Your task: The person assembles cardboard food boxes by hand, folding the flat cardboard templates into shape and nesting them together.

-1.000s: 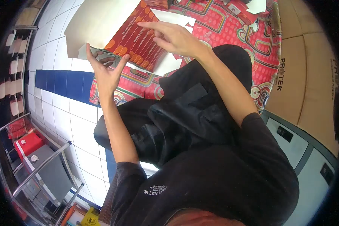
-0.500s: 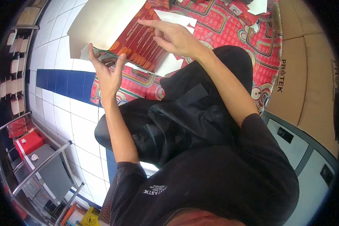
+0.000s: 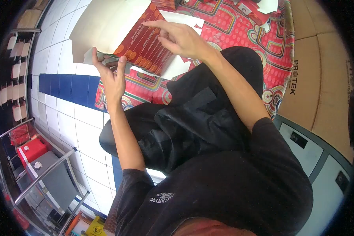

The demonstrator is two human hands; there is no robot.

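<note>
A stack of flat cardboard box blanks (image 3: 145, 41), with red printed panels and pale unprinted flaps, lies tilted in front of my knees. At its near left corner is my left hand (image 3: 112, 76), its thumb against the near edge, its index finger by the pale flap and the other fingers partly hidden under the cardboard. My right hand (image 3: 185, 41) rests over the right side of the stack. Its index finger is stretched across the red printed panel, the other fingers are loosely bent, and it grasps nothing.
A red patterned cloth (image 3: 224, 23) lies beneath the stack, with red printed pieces (image 3: 253, 13) at its far right. Large brown cartons (image 3: 318, 78) stand to the right above grey cabinets (image 3: 303, 145). On the left are a metal-framed trolley (image 3: 55, 173) and white floor tiles (image 3: 63, 114).
My left thumb and index finger have shifted slightly at the corner of the stack. The right index finger stays on the printed panel, having moved very little.
</note>
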